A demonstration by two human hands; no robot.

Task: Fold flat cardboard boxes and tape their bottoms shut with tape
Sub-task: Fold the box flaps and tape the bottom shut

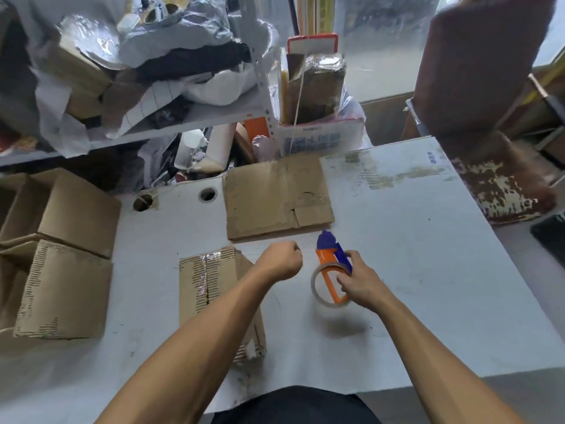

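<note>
The right hand (360,281) grips an orange-and-blue tape dispenser with a clear tape roll (331,272) above the white table (412,270). The left hand (281,260) is a closed fist holding nothing, hovering just beside a taped brown cardboard box (214,289). A flat brown cardboard sheet (276,195) lies beyond both hands.

Both my forearms reach forward, bare. My left hand (280,259) is curled into a fist, holding nothing I can see. My right hand (360,281) has its fingers (351,259) wrapped around something.
</note>
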